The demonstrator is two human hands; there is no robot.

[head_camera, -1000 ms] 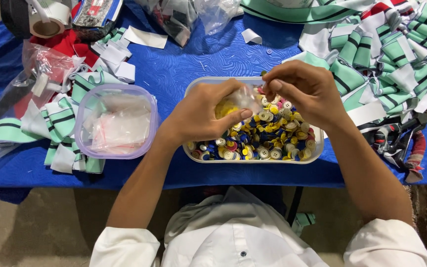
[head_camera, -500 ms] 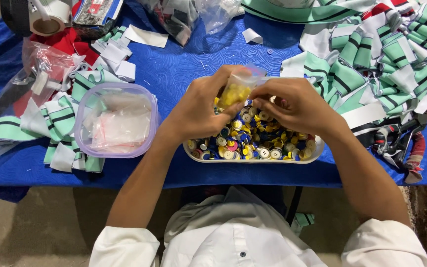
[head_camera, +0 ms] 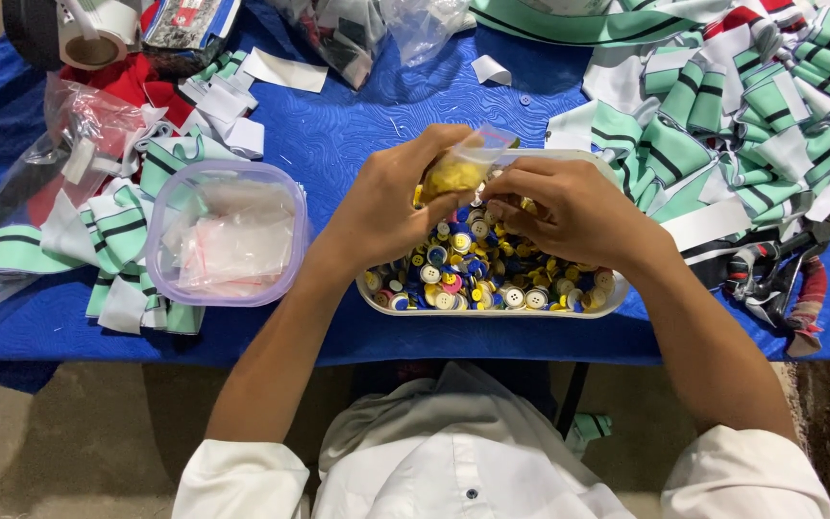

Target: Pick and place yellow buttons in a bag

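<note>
The left hand point(head_camera: 386, 207) is closed on a small clear plastic bag point(head_camera: 461, 171) of yellow buttons, held above the white tray point(head_camera: 492, 308) of mixed buttons on the counter point(head_camera: 357, 125). The right hand point(head_camera: 569, 216) pinches at the bag's mouth. The bag appears light, limp and slippery; support under the filled bulge seems soundest, since the thin film may tear or spill.

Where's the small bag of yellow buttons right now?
Head view, centre: the small clear bag of yellow buttons is pinched in the left hand, above the white button tray.
</note>
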